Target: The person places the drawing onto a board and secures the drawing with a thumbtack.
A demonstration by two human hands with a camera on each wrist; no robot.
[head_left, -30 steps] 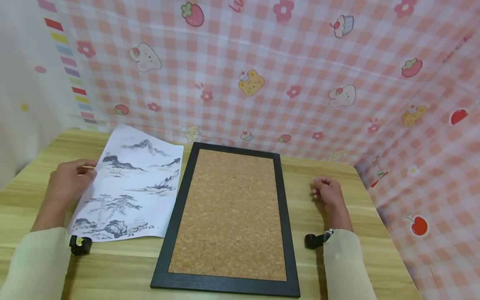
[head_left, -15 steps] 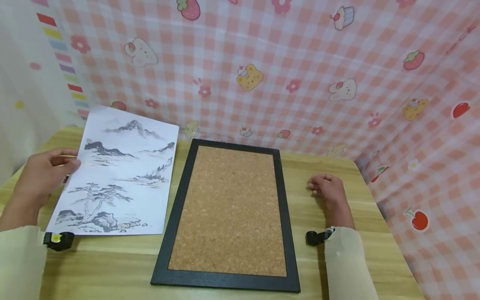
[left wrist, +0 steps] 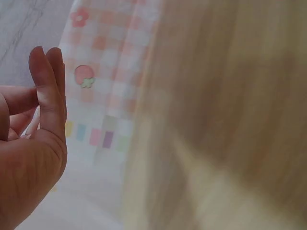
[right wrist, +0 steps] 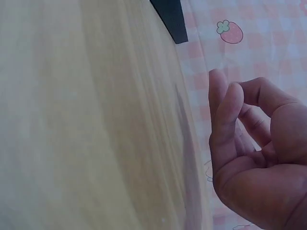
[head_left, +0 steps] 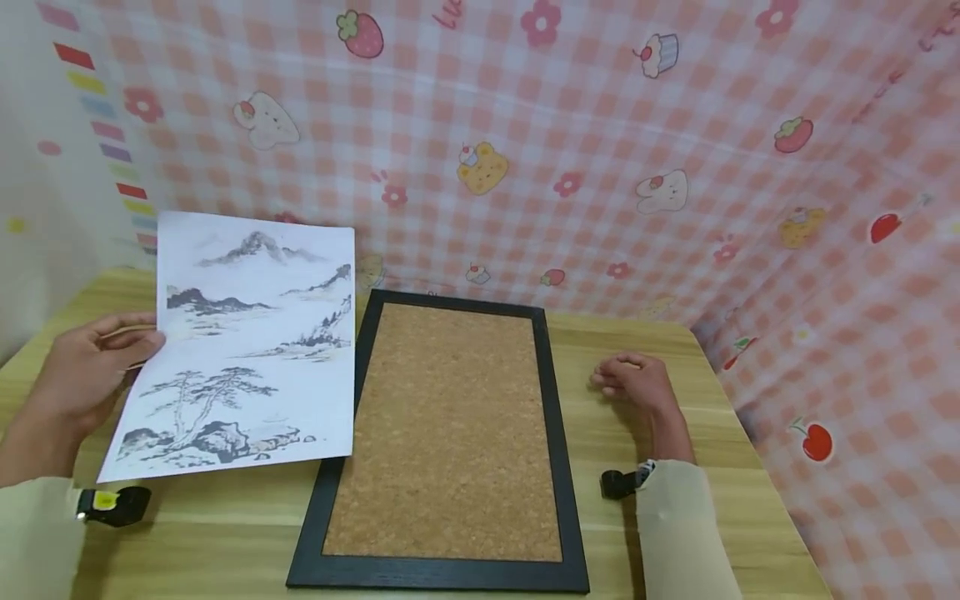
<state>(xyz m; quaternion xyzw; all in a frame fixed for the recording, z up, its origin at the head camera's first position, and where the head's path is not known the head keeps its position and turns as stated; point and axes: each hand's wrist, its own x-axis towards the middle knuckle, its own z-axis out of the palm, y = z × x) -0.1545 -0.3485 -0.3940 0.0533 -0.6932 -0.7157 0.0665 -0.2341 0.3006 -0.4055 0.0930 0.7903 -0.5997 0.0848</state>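
My left hand (head_left: pixel 82 375) pinches the left edge of a paper sheet (head_left: pixel 247 342) printed with an ink landscape of mountains and pine trees. The sheet is raised and tilted, its top edge overlapping the cloth behind. Its lower right corner overlaps the black left border of a framed cork board (head_left: pixel 450 433), which lies in the middle of the table. To the board's right, my right hand (head_left: pixel 637 383) hovers with loosely bent fingers, holding nothing. The right wrist view shows this hand's thumb and index finger (right wrist: pixel 228 105) near each other.
A light wood table (head_left: pixel 202 533) carries everything. Pink checked cloth (head_left: pixel 420 125) with cartoon prints hangs along the back and right side. Small black wrist cameras (head_left: pixel 123 506) sit at both cuffs.
My left hand has lifted the sheet and carried it left; the sheet has since swung back to the right, over the board's left border. My right hand stays almost where it was.
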